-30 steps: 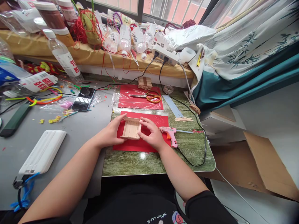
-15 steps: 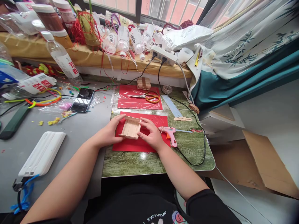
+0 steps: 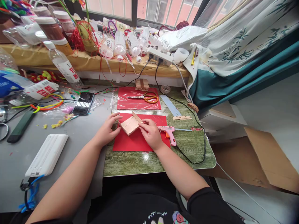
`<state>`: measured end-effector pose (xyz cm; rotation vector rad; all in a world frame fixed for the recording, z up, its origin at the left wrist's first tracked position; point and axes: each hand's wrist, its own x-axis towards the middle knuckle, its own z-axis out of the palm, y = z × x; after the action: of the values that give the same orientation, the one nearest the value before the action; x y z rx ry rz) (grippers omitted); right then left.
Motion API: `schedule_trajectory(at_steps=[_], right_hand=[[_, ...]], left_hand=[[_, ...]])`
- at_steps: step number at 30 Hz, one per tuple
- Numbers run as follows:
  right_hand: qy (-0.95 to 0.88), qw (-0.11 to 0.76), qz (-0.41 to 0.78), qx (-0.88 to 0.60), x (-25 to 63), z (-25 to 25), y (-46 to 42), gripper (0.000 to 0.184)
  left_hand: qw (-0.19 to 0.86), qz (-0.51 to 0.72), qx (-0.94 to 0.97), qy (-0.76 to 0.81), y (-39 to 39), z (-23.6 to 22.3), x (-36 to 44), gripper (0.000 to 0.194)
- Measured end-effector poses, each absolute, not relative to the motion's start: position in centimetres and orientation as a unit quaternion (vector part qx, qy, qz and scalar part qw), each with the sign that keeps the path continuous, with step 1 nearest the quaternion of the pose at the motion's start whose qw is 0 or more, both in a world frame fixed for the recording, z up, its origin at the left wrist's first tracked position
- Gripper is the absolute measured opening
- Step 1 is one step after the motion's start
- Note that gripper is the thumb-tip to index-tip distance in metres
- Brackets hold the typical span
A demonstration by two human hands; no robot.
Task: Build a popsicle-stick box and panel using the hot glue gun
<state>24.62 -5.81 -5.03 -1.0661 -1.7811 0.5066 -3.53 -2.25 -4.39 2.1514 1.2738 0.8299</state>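
Note:
A small shallow tray of craft sticks [image 3: 131, 125] is tilted over a red sheet [image 3: 140, 144], with raised walls on at least two sides. My right hand [image 3: 150, 132] pinches its right corner between thumb and fingers. At the left corner, my left hand [image 3: 109, 129] has thumb and fingers spread apart; whether it touches the wood I cannot tell. Just right of my right hand lies a pink hot glue gun [image 3: 169, 133], a glue stick projecting from its back.
Behind are scissors [image 3: 147, 97] on a wrapped red pack, bundled craft sticks [image 3: 142, 84], glue sticks [image 3: 170, 105] and loose craft sticks [image 3: 182, 118]. A black cable loops along the right. At left lie a phone [image 3: 83, 102] and a white power bank [image 3: 46, 155].
The tray has turned and tilted, its right end now pointing away from me. My left hand has loosened and drawn slightly left, while my right hand keeps its pinch.

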Motion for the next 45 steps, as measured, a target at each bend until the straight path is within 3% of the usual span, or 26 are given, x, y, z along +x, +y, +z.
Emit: schedule_trajectory(at_steps=[5, 11, 24, 32, 45], right_hand=[[-0.722, 0.486, 0.200, -0.450, 24.6, -5.3, -5.7, 0.028], [-0.716, 0.490, 0.204, -0.453, 24.6, -5.3, -5.7, 0.029], [-0.677, 0.511, 0.250, -0.467, 24.7, -4.9, -5.4, 0.019], [-0.624, 0.513, 0.305, -0.504, 24.5, -4.9, -5.4, 0.018], [-0.642, 0.499, 0.291, -0.504, 24.6, -4.8, -5.3, 0.014]], left_hand=[[0.117, 0.322, 0.829, 0.442, -3.9, -2.0, -1.3, 0.022], [0.051, 0.205, 0.867, 0.452, -5.1, 0.2, 2.7, 0.020], [0.239, 0.098, 0.841, 0.476, -1.7, 2.6, 3.4, 0.038], [0.206, 0.124, 0.860, 0.450, -1.7, 2.1, 3.1, 0.044], [0.209, 0.136, 0.857, 0.451, -1.7, 1.3, 2.4, 0.037]])
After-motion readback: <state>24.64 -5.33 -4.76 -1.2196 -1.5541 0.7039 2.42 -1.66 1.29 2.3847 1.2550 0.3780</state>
